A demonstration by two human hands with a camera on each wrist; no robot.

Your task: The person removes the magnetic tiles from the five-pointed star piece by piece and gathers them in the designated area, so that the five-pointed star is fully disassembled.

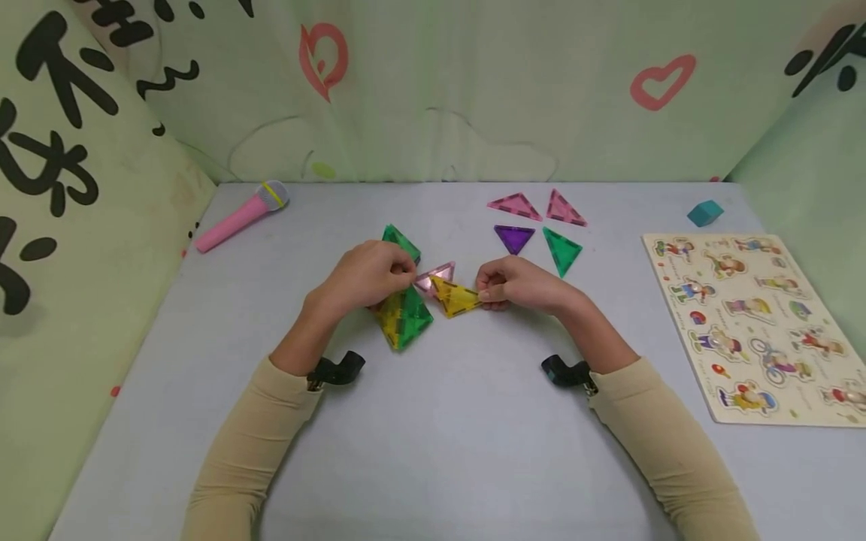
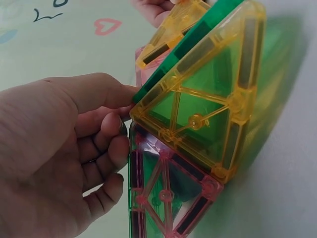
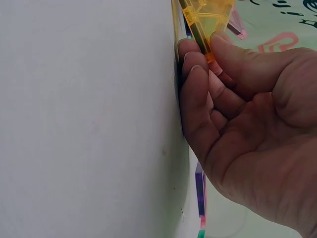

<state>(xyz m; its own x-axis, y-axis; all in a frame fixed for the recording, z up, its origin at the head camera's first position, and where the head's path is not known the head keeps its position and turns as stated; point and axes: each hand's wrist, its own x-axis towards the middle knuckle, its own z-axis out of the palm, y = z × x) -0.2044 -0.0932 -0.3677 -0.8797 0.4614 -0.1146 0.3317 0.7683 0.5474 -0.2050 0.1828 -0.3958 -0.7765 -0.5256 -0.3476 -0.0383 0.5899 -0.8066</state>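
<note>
Head view, left to right: a pink plastic toy microphone point(image 1: 240, 216) lies at 10 o'clock of the grey tabletop point(image 1: 433, 436), near the left fabric wall. At centre, the left hand point(image 1: 365, 276) curls its fingers over the top of a standing cluster of green and yellow translucent magnetic triangle tiles point(image 1: 403, 315), thumb and fingertips holding its upper edge. At 3 o'clock of the cluster and touching it, a loose yellow translucent triangle tile point(image 1: 456, 298) is pinched at its right corner by the right hand point(image 1: 517, 284), fingers tightly curled; a pink translucent triangle tile point(image 1: 436, 274) lies just behind it. At 1 o'clock, well apart from the hands, four flat triangle tiles point(image 1: 536, 225) in pink, purple and green lie together. Farther right, a small teal block point(image 1: 705, 213) sits near the back edge, and a wooden peg puzzle board point(image 1: 754, 323) reaches the right edge. Bare tabletop lies open at 6 o'clock between the forearms. The left wrist view adds that the left hand point(image 2: 64, 153) has its fingers bent beside a pink-framed panel under the yellow-framed one point(image 2: 198, 116). The right wrist view shows the right hand point(image 3: 242, 129) clamping the yellow tile point(image 3: 205, 15) edge-on between thumb and fingertips.
</note>
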